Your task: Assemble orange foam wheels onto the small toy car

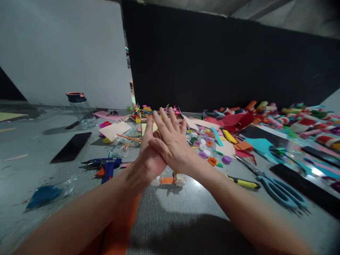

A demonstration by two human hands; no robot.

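A: Where are the hands?

B: Raised together above the desk (186, 209), forearms crossing toward the middle. The right hand (172, 143) lies over the left hand (150, 154), palm against the back of it, fingers of both stretched out flat — neither grip is closed on anything.

A: So nothing held?

B: Nothing. Both are spread and empty, pressed against each other.

A: What sits nearest them?

B: Just under the wrists there is a small piece (170, 180) with an orange middle and pale ends, lying on the desk. I can't tell what it is made of. An orange sheet (119, 226) runs under the left forearm toward the near edge.

A: And to the left?

B: A blue glue gun (106, 166) with an orange trigger, near the left wrist. Farther out a black phone (71, 147) lies flat, and behind it a clear jar (82, 111) with an orange rim stands upright. A blue bag (45, 194) lies near the front left.

A: To the right?

B: A yellow cutter (243, 182) just beside the right forearm, then teal scissors (276, 186) beyond it, blades pointing away. Loose bottle caps (204, 145) in many colours are scattered behind the fingers, and a red sheet (233, 120) lies folded near the back — past it, rolls (300, 120) of coloured paper crowd the right edge.
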